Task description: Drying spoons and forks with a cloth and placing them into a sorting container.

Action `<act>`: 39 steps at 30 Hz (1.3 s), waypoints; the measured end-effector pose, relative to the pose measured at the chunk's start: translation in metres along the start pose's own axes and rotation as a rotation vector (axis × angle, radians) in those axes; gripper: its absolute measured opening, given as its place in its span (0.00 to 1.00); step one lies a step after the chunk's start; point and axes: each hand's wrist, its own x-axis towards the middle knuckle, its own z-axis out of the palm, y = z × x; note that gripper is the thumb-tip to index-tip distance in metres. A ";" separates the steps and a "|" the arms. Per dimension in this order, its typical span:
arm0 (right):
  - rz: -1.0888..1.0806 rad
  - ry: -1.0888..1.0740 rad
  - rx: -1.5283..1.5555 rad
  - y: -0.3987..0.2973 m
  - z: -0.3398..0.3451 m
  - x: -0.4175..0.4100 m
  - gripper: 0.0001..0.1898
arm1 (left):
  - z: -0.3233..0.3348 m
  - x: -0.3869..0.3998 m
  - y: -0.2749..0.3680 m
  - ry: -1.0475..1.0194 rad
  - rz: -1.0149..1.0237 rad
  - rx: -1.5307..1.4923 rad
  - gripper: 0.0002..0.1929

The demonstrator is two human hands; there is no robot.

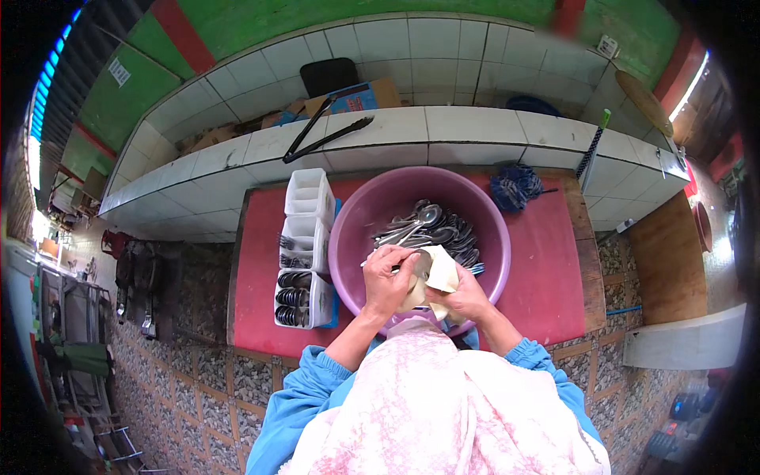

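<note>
Over a large purple plastic basin (342,261), my left hand (386,279) grips a metal spoon (423,263), its handle end poking out to the left of the fingers. My right hand (469,297) holds a pale yellow cloth (443,270) against the spoon's bowl; the folds partly cover it. Beneath both hands, a heap of metal spoons and other cutlery (457,234) lies in the basin. Left of the basin stands a white plastic cutlery holder (321,297) with spoons in its compartments. Behind it, another white holder (320,240) contains forks, and a third white holder (309,184) is at the back.
The basin rests on a red-topped table (540,267) with wooden edges. A folded dark blue umbrella (515,187) lies at its back right. Black tongs (323,138) lie on the white tiled ledge (475,123) behind. A gas stove (138,279) stands to the left.
</note>
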 end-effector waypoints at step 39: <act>-0.045 0.352 -0.308 0.056 -0.062 -0.009 0.23 | -0.134 -0.047 -0.063 0.241 -0.121 0.903 0.08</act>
